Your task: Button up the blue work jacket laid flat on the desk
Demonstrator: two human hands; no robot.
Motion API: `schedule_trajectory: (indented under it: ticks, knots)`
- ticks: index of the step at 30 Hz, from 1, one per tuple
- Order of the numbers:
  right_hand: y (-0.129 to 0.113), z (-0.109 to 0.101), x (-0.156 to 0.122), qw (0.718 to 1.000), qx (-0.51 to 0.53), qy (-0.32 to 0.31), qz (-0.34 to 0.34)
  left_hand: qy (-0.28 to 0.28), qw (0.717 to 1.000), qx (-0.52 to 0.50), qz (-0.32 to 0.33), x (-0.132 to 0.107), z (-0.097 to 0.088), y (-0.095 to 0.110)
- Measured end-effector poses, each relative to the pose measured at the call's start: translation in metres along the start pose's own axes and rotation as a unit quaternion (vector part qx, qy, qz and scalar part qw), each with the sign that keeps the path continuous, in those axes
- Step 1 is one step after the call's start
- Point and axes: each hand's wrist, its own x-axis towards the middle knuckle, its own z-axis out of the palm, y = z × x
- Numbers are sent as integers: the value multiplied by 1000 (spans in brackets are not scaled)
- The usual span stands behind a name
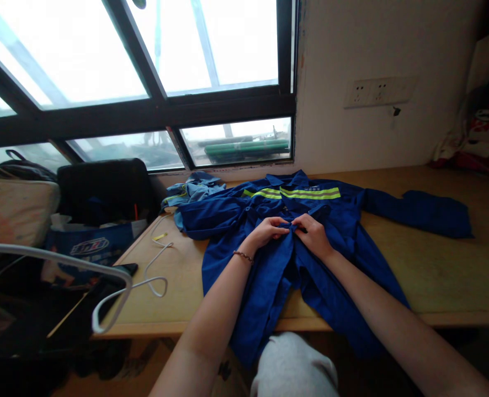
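A dark blue work garment [265, 264] lies spread on the table, its collar toward the window and a yellow-and-silver reflective band [311, 193] across its chest. One sleeve stretches out to the right; the other is folded at the left. Its lower part splits into two panels or legs that hang over the front edge; I cannot tell whether this is a second piece. My left hand [268, 231] and my right hand [314, 234] meet at the middle, fingertips pinching the blue cloth where the split begins. Any fastener there is hidden by the fingers.
Light blue folded cloth [195, 190] lies by the garment's left sleeve. A white cable [155, 264] crosses the table's left end. Bags and a black chair back [104, 187] stand at the left. Beneath the window [228, 55] runs the wooden table [443, 275]; sockets [368, 92] are on the wall.
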Motion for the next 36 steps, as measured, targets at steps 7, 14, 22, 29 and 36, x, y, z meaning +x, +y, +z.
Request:
schedule_trajectory:
  ticks: [7,14,22,29,36]
  knots:
    - [0,1,-1,1000,-14,15,9,-26,999,-28,-8,2,-3,-2]
    - [3,3,-2,999,-39,37,10,-18,999,-34,-8,2,-2,-3]
    - [11,-13,8,982,-102,131,95,35,994,103,20,3,-8,7]
    - [52,-22,0,919,-248,174,253,355,790,488,103,-6,-44,13]
    - [57,-4,-1,955,-198,24,221,359,871,335,3,3,-48,-2]
